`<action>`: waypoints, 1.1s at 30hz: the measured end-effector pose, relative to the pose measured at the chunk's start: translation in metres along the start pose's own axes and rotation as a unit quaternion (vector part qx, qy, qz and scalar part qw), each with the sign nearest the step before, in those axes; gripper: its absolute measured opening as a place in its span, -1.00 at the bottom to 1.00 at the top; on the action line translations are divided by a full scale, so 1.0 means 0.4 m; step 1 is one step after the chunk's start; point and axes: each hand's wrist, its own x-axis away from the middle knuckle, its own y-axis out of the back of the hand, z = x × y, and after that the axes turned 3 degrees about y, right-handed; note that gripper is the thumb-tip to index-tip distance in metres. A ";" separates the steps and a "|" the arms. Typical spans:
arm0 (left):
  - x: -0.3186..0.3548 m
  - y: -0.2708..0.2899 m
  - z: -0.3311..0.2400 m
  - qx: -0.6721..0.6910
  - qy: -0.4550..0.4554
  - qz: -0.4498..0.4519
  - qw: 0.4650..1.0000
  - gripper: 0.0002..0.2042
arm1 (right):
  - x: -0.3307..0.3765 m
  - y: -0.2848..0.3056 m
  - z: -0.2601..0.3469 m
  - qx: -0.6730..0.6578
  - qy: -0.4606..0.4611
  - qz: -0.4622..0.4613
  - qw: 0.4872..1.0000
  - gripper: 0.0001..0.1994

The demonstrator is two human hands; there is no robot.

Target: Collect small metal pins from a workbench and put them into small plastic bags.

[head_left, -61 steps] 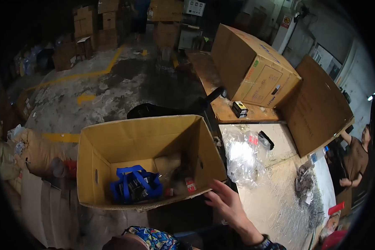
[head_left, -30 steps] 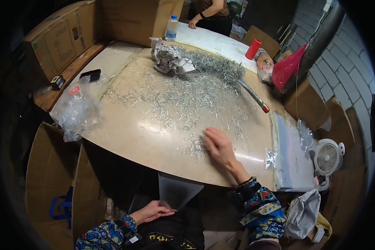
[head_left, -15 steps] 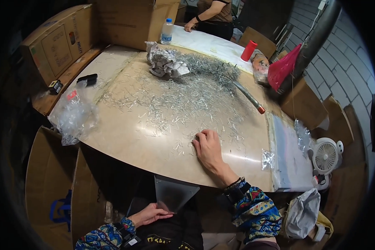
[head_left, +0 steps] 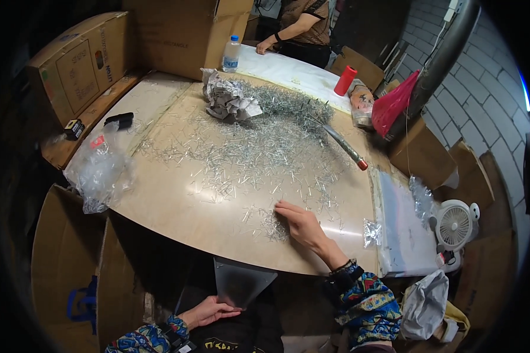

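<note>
Far L, an open carton [head_left: 115, 273] stood below table level w/ a blue strap [head_left: 83, 303] in it. Above, a clear bag [head_left: 100, 170] lay on the table [head_left: 171, 209] edge, w/ a black case [head_left: 119, 121] just behind.

L hand [head_left: 211, 312] was low, below the near edge, fingers nearly closed, thumb & fingertips on the bottom end of a gray see-through piece [head_left: 241, 282], which slanted up to just under the table rim. Far side, wadded paper [head_left: 227, 97] sat against the L end of the main spread of wire bits [head_left: 241, 159].

A small near cluster [head_left: 271, 226] of bits lay apart from the spread, right at the R hand [head_left: 303, 228]: just L of it, by the fingertips. R hand was palm down, fingers fairly straight & close tog., pointing fwd-L; thumb & underside hidden, so couldn't tell if it had hold of any bits. R hand was much nearer the bits than L. No single long axis: bits lay every which way, the spread running fwd & away. Gray piece lay nearer the body, L of the R hand.

Further R, a red-ended rod [head_left: 347, 147] lay diagonal, then a shiny packet [head_left: 371, 233] & a white fan [head_left: 454, 225].
</note>
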 end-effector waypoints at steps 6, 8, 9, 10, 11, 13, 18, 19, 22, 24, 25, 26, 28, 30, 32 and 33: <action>-0.001 -0.007 -0.002 0.011 0.005 0.003 1.000 -0.71 | 0.029 -0.015 0.028 -0.036 0.030 -0.006 0.999 -0.68; -0.001 -0.008 -0.004 0.007 0.005 0.000 1.000 -0.71 | 0.018 -0.010 0.013 -0.048 -0.001 -0.040 0.998 -0.68; 0.001 -0.009 -0.002 0.003 0.005 -0.003 1.000 -0.72 | 0.010 -0.007 0.008 -0.061 -0.032 -0.074 0.995 -0.69; 0.000 -0.009 0.000 0.005 0.006 -0.006 1.000 -0.72 | -0.002 -0.007 0.007 0.001 -0.017 -0.061 0.998 -0.68; -0.005 -0.009 0.002 0.005 0.005 -0.006 1.000 -0.72 | -0.008 -0.015 0.013 -0.002 -0.018 -0.059 0.998 -0.68; -0.008 -0.009 -0.003 0.006 0.007 -0.010 1.000 -0.72 | -0.022 -0.035 0.030 0.025 0.036 0.019 0.999 -0.68; -0.002 0.001 -0.005 -0.021 -0.015 -0.018 1.000 -0.78 | 0.023 0.025 0.011 -0.156 -0.126 -0.113 0.973 -0.59; -0.001 0.008 -0.002 -0.026 -0.015 -0.019 0.999 -0.79 | 0.028 0.009 0.013 -0.160 -0.130 -0.111 0.972 -0.59; -0.028 0.040 0.006 -0.090 -0.008 -0.041 0.995 -0.80 | -0.004 -0.043 0.078 0.115 -0.002 -0.039 0.993 -0.46; -0.027 0.024 -0.005 -0.131 -0.013 -0.032 0.991 -0.79 | -0.054 -0.089 0.155 0.150 0.018 -0.007 0.989 -0.46; -0.028 0.027 -0.007 -0.142 -0.018 -0.036 0.989 -0.78 | -0.075 -0.123 0.189 0.149 0.028 -0.007 0.988 -0.49; -0.023 0.024 -0.002 -0.128 -0.033 -0.034 0.991 -0.80 | -0.073 -0.164 0.201 0.178 0.043 -0.003 0.983 -0.52; -0.030 0.044 0.005 -0.153 -0.040 -0.031 0.987 -0.81 | -0.050 -0.204 0.230 0.148 0.020 -0.015 0.989 -0.52; -0.047 0.058 0.016 -0.199 -0.038 -0.014 0.979 -0.81 | -0.005 -0.220 0.266 0.154 -0.021 -0.034 0.987 -0.48; -0.047 0.080 0.040 -0.186 -0.048 -0.030 0.981 -0.79 | 0.027 -0.224 0.325 0.163 -0.033 -0.007 0.986 -0.45; -0.037 0.068 0.026 -0.196 -0.051 -0.035 0.979 -0.79 | 0.040 -0.222 0.351 0.184 -0.047 0.014 0.982 -0.43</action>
